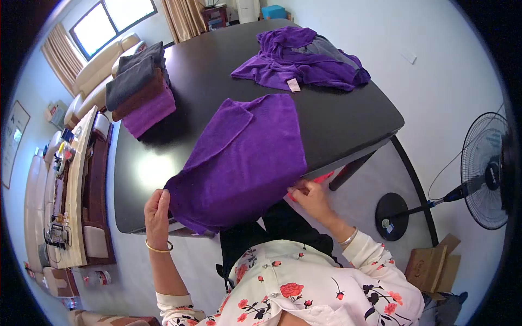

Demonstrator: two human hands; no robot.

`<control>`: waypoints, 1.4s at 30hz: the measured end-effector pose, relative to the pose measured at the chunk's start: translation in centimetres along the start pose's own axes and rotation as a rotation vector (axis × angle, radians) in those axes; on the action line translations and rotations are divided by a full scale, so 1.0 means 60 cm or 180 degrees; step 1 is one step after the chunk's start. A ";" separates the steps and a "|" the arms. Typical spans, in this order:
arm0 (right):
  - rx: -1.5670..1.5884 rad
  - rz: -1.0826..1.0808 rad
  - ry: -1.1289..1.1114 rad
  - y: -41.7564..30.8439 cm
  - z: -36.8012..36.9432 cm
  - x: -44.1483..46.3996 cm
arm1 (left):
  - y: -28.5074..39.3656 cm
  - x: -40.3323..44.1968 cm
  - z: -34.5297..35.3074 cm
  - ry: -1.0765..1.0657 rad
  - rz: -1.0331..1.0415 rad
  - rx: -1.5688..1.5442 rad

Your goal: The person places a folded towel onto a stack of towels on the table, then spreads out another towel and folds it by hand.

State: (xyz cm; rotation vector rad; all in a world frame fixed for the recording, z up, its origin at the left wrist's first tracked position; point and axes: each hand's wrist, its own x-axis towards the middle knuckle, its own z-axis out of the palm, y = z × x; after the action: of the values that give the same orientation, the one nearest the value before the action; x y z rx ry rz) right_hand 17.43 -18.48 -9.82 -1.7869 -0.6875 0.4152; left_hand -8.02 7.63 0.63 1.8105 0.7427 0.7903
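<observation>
A purple towel [244,157] lies partly on the dark table, its near part hanging over the front edge and its far left corner folded over. My left hand [157,209], with a gold bangle at the wrist, pinches the towel's left corner. My right hand [312,198], wearing a silver bangle, grips the towel's near right edge just off the table's edge. Farther back on the table, a crumpled purple cloth pile [304,60] shows a grey piece and a pale tag.
Folded grey, brown and purple towels [142,89] are stacked at the left of the dark table [370,119]. A standing fan [486,171] and a cardboard box [432,263] are on the right. Sofas and a wooden side table [76,190] stand at the left.
</observation>
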 end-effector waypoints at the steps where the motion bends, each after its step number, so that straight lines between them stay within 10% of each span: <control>1: 0.0008 -0.0008 0.0009 0.009 0.008 0.001 | 0.000 0.000 0.000 0.0082 0.0004 -0.0068; 16: 0.2023 0.0205 -0.0254 -0.093 -0.012 -0.032 | -0.013 -0.006 -0.010 0.0031 0.0004 -0.0604; 32: -0.0663 -0.1652 0.0326 -0.229 -0.142 0.032 | 0.063 0.039 -0.046 0.0258 0.0409 -0.1820; 42: 0.0687 -0.1682 -0.0253 -0.355 -0.231 0.136 | 0.213 0.089 -0.068 -0.0565 0.1303 -0.1806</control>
State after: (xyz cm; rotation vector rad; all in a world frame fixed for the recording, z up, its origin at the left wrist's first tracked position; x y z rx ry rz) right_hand 26.68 -19.09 15.24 -1.3269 -1.0903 0.1911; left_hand -6.29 9.78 14.79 1.4911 0.0086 0.9705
